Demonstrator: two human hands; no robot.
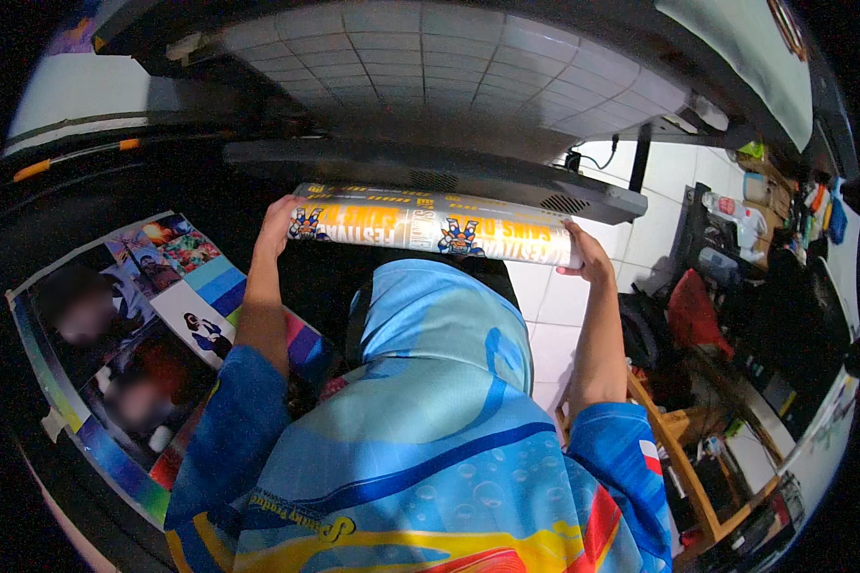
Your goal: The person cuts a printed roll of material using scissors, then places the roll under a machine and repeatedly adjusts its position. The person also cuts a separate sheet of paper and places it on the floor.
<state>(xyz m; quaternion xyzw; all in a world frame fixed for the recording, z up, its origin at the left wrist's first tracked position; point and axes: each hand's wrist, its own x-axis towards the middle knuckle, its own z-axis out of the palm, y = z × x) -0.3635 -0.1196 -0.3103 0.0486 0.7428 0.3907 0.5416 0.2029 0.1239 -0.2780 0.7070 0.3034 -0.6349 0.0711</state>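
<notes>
A long printed roll (430, 229), with orange and white lettering and repeated cartoon mascots, lies crosswise before me. My left hand (279, 223) grips its left end. At the other end, my right hand (586, 254) holds on with the thumb on top and the fingers partly hidden underneath. Just beyond the roll runs a dark grey machine bar (473, 176) with slotted vents. Whether the roll touches this bar cannot be told. The roll's material looks like glossy film or paper.
A printed sheet (208, 283) with photos and colour blocks lies at left. An orange-handled tool (32, 170) rests beyond it. White floor tiles (548, 315) show at right, near a wooden frame (688, 487), a red cloth-like item (695, 315) and cluttered bottles (734, 211).
</notes>
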